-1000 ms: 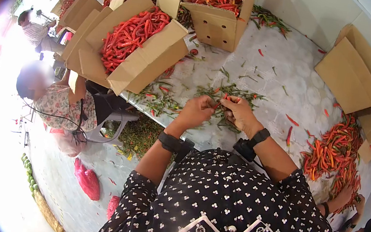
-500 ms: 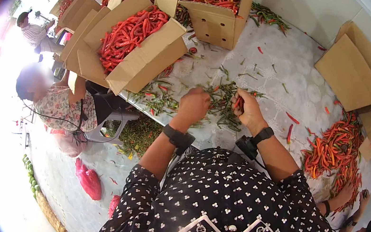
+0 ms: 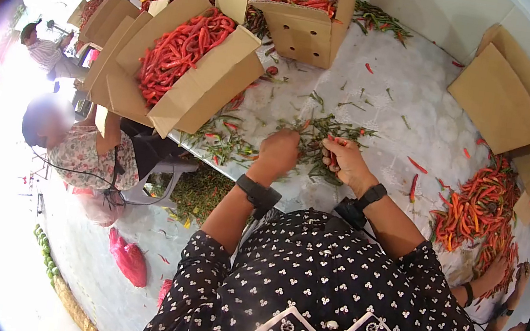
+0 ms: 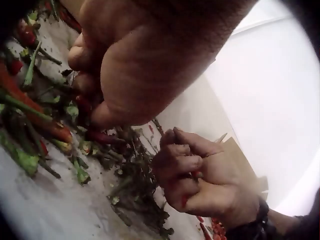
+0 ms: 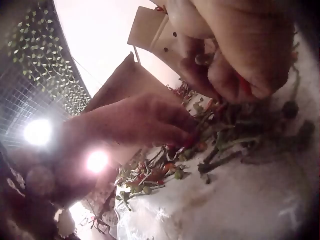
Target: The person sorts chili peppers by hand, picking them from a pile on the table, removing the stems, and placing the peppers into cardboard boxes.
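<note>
Fingers of my left hand (image 3: 278,152) (image 4: 150,65) (image 5: 142,120) pinch a dark red chili (image 4: 102,137) low over the green stems (image 3: 324,133) (image 4: 127,185). A short gap away on the right, my right hand (image 3: 351,165) (image 4: 205,175) (image 5: 240,45) has its fingers curled round red chilies; only small red bits (image 4: 185,201) (image 5: 245,86) show between them. Loose stems (image 5: 225,145) lie under and between both hands. Most of what the right hand grips is hidden by its fingers.
An open carton (image 3: 211,89) of red chilies stands left, another (image 3: 305,34) behind. A chili heap (image 3: 478,204) and flattened cartons (image 3: 504,98) lie right. One person (image 3: 89,153) sits left; another's hand (image 3: 492,275) reaches the right heap.
A second ago my hands met over the stems; they have since parted. The left hand moved down to the stems' left side, and the right hand dipped and shifted slightly left in the last half second.
</note>
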The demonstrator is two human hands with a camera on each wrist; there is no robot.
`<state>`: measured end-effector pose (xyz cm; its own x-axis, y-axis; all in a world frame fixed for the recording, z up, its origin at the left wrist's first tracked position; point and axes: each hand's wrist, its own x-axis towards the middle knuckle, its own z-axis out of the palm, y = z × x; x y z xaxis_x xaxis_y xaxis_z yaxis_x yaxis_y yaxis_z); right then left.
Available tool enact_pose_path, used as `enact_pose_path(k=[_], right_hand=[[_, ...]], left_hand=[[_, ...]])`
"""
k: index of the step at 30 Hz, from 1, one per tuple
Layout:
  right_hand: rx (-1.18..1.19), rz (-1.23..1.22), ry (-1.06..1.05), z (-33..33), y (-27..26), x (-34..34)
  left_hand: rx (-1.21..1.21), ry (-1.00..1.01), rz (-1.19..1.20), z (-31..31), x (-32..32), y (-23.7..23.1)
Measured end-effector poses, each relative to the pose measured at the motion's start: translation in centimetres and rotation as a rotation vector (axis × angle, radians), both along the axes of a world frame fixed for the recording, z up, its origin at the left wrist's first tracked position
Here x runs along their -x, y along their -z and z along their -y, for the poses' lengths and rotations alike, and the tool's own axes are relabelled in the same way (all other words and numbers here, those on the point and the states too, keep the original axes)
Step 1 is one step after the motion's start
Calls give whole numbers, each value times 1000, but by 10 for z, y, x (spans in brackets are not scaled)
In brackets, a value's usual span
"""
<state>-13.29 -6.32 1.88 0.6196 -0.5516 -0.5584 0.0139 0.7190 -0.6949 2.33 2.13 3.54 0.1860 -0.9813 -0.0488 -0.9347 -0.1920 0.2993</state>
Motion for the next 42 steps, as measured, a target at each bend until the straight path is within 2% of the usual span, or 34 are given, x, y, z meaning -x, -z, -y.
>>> enact_pose_path(k=[4,10,12,13,15,24,27,29,30,32,34,36,38,42], right_hand=[[60,-24,-27,-1,2,-1],[125,-49,-17,-2,-6,2],[147,-70,-16,-4,-7,1],[187,-56,-34,-4,-7,0],[227,-41,-55,-6,-7,-5],[461,-107,-79,-5,0,-12],[365,-66,-71,-3,-3,-11],[201,-32,-172,4,-8,-5],[201,-32,-172,6,-9,-3],[-119,183,-75,8,-11,-1],[-162,142,-24,11,-12,-1],[-206,100,27,11,-11,-1],[-96,-47,-10,9,-9,-4],[-132,50,-44,4,-13,-9]], left_hand=[[-46,30,28,1,0,0],[18,-5,-9,3,2,1],[88,-98,-170,1,6,-10],[87,-99,-169,2,6,-12],[231,-6,-444,2,5,-16],[169,11,-563,4,13,-37],[198,3,-634,1,17,-41],[219,16,-633,1,15,-37],[239,30,-632,2,15,-34],[247,24,-680,1,10,-31],[252,19,-729,1,3,-27],[127,-132,-1061,4,-3,-26],[105,-132,-1078,5,-2,-33],[2,-118,-1206,9,1,-43]])
